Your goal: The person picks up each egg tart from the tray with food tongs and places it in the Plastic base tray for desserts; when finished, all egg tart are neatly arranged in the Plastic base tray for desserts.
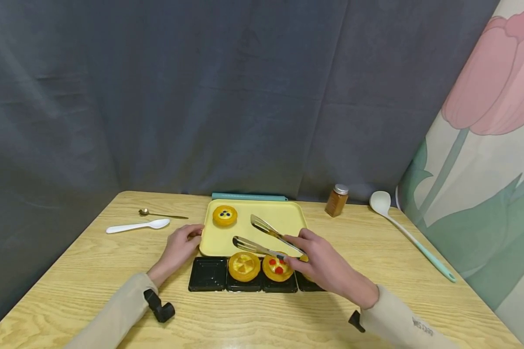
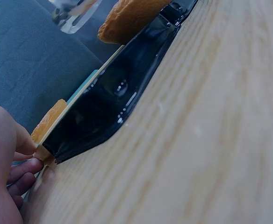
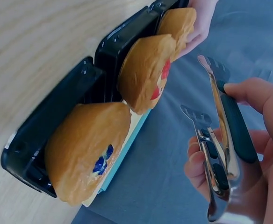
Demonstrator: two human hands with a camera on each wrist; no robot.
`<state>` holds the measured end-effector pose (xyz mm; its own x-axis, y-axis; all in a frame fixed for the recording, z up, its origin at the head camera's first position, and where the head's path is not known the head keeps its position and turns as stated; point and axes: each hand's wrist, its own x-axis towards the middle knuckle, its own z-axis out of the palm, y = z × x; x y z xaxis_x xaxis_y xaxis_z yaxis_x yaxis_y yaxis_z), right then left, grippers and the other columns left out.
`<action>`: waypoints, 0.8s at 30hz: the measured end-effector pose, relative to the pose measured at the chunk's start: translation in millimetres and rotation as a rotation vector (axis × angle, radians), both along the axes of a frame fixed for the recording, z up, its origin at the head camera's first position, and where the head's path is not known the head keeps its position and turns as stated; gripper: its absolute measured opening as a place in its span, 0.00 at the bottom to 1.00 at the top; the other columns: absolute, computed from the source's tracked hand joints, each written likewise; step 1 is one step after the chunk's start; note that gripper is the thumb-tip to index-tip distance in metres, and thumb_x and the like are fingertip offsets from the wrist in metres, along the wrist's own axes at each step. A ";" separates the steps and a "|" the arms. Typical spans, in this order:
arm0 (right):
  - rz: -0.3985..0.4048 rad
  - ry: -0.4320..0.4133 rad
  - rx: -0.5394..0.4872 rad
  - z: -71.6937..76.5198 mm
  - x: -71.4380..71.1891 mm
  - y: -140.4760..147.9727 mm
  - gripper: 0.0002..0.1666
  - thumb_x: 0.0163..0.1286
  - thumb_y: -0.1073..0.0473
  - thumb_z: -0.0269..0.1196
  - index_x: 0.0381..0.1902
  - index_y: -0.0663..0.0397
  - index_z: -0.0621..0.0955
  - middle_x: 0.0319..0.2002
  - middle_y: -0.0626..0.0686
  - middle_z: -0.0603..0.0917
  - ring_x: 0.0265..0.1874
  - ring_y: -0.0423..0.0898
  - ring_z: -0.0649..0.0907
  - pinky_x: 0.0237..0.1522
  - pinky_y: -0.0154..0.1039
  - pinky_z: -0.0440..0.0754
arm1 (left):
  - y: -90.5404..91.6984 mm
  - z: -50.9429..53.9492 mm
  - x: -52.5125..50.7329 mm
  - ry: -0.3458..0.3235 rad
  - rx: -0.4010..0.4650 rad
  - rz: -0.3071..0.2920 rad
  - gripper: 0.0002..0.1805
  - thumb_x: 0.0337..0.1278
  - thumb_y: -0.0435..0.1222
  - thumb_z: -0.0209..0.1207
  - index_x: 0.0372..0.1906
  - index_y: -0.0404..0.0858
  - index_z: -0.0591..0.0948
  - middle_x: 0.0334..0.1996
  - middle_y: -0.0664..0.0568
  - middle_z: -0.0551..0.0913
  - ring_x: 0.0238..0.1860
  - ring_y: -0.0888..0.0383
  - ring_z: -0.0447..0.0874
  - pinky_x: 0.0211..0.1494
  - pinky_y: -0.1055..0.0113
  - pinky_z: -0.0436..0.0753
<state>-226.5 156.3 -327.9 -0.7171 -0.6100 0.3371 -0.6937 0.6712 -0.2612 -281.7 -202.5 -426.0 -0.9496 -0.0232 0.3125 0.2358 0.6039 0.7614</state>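
My left hand point(image 1: 182, 246) pinches the left rim of a pale yellow tray point(image 1: 274, 210). A tart with blue berries point(image 1: 224, 215) lies on that tray at the back left. In my right hand point(image 1: 325, 261) I hold metal serving tongs point(image 1: 250, 245) with dark grips, their jaws spread above the tray with nothing between them. Along the tray's front stand several black square containers point(image 1: 207, 275). Tarts sit in three of them: a yellow-topped tart point(image 1: 244, 266), a red-berry tart point(image 1: 276, 275) and, mostly hidden by my right hand in the head view, another blue-berry tart point(image 3: 87, 149).
A white spoon point(image 1: 137, 226) and a small metal spoon point(image 1: 162, 214) lie at the left. Behind the tray is a teal box point(image 1: 249, 197). To the right stand a brown spice jar point(image 1: 337, 201) and a long ladle point(image 1: 412, 237); a dark curtain point(image 1: 218, 97) closes the back.
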 end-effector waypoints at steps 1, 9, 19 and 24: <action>-0.005 0.001 0.003 0.2 -2.6 -1.5 0.26 0.69 0.55 0.68 0.61 0.63 0.81 0.33 0.44 0.71 0.27 0.38 0.70 0.26 0.32 0.72 | -0.3 -0.1 -0.1 0.001 0.000 0.000 0.21 0.64 0.28 0.56 0.61 0.28 0.80 0.48 0.42 0.84 0.49 0.47 0.80 0.55 0.50 0.76; -0.043 -0.011 0.020 -1.4 -23.8 -10.6 0.26 0.69 0.55 0.68 0.60 0.66 0.81 0.34 0.49 0.74 0.27 0.42 0.71 0.28 0.34 0.72 | -0.5 -0.2 -1.5 -0.004 0.004 -0.004 0.21 0.65 0.28 0.56 0.61 0.28 0.80 0.47 0.42 0.83 0.49 0.47 0.79 0.56 0.50 0.76; -0.087 -0.028 0.064 -5.6 -43.5 -25.2 0.29 0.69 0.52 0.68 0.61 0.65 0.81 0.36 0.52 0.76 0.30 0.44 0.72 0.31 0.36 0.73 | 0.0 0.1 -1.4 -0.002 0.001 -0.005 0.21 0.64 0.28 0.56 0.61 0.28 0.80 0.47 0.43 0.83 0.48 0.47 0.80 0.54 0.50 0.77; -0.081 -0.027 0.069 -5.8 -51.3 -35.1 0.29 0.70 0.52 0.68 0.61 0.66 0.81 0.37 0.56 0.77 0.29 0.44 0.72 0.30 0.36 0.73 | 0.4 -0.3 -1.2 0.000 0.000 -0.005 0.21 0.64 0.28 0.56 0.61 0.28 0.80 0.47 0.42 0.83 0.49 0.47 0.80 0.54 0.50 0.77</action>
<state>-277.8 121.1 -333.7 -0.7731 -0.5711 0.2759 -0.6301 0.7417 -0.2301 -282.8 -202.0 -426.3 -0.9498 -0.0179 0.3123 0.2389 0.6030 0.7611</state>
